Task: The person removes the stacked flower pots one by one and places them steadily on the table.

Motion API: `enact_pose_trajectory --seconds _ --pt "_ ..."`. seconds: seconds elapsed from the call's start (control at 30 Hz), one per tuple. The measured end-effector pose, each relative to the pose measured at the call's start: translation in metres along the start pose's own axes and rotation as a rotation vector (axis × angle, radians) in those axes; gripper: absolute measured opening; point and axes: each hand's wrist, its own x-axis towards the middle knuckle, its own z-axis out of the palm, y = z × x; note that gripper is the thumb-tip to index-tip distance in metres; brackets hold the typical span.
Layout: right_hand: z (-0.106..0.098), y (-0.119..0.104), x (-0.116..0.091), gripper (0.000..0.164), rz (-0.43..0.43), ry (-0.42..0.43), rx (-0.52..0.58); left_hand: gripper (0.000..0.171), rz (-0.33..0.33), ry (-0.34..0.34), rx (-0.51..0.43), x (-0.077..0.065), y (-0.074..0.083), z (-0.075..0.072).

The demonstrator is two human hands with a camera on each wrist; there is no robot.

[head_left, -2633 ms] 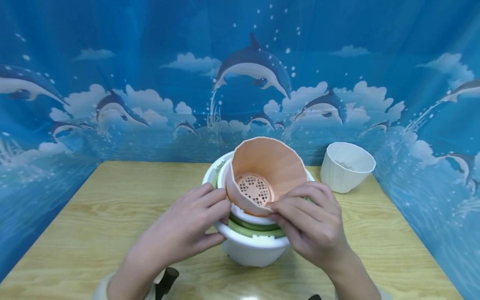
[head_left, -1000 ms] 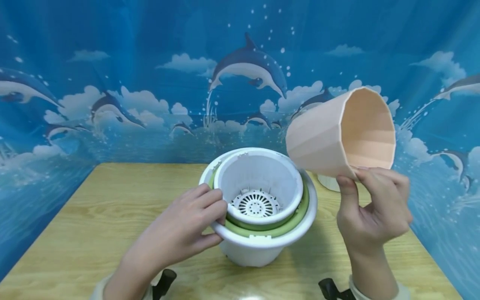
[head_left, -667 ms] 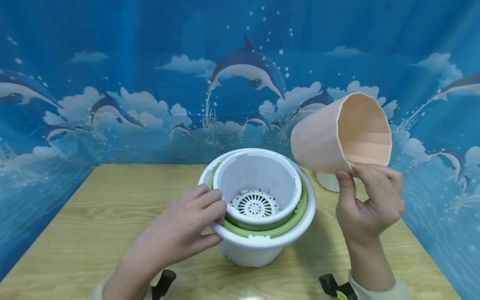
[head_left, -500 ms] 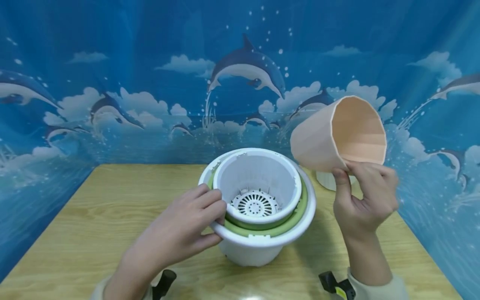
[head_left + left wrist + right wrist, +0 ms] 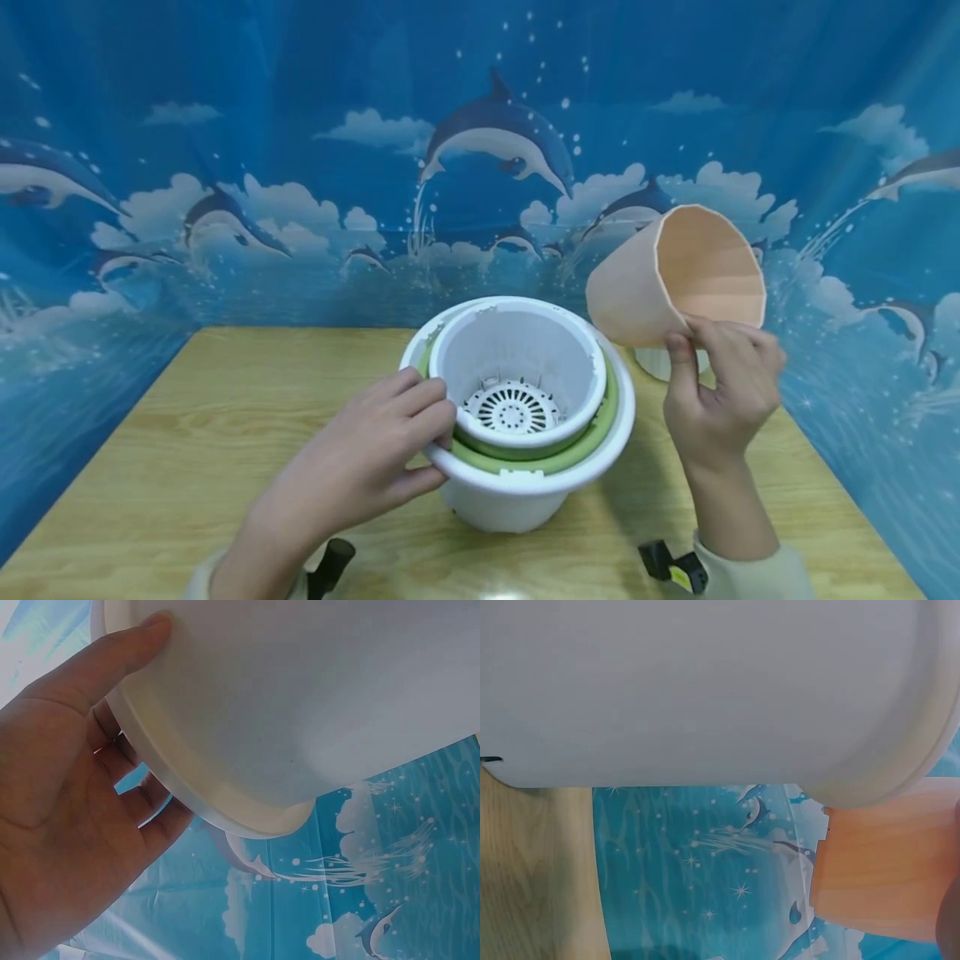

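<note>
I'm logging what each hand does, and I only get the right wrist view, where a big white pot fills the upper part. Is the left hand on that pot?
Observer: Yes, the head view shows the left hand gripping the large white pot at its rim.
Operator: I can't see its opening. Is anything nested in it?
Observer: Yes, a green rim shows inside it, and within that sits a smaller white pot.
Operator: And the orange pot at my right edge, is it upright?
Observer: No, in the head view it is tilted, its mouth showing, with the right hand pinching its rim.
</note>
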Motion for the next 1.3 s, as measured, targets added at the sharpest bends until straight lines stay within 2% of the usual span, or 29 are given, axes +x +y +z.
enact_pose_trajectory --seconds 0.27,0.57,0.9,1.3 --pt "-0.002 0.013 -0.008 0.037 -0.029 -0.084 -0.017 0.029 0.011 0.012 -0.001 0.001 0.000 0.002" --pt "-0.004 0.025 -0.014 0.033 -0.071 -0.213 -0.041 0.029 -0.011 -0.012 0.004 0.000 0.000 0.000" --pt "-0.004 0.036 -0.025 0.032 -0.118 -0.291 -0.028 0.029 -0.015 -0.022 0.001 0.001 0.000 0.001" --pt "-0.005 0.046 -0.035 0.034 -0.108 -0.388 -0.052 0.030 -0.001 0.015 -0.003 0.001 0.001 0.002"
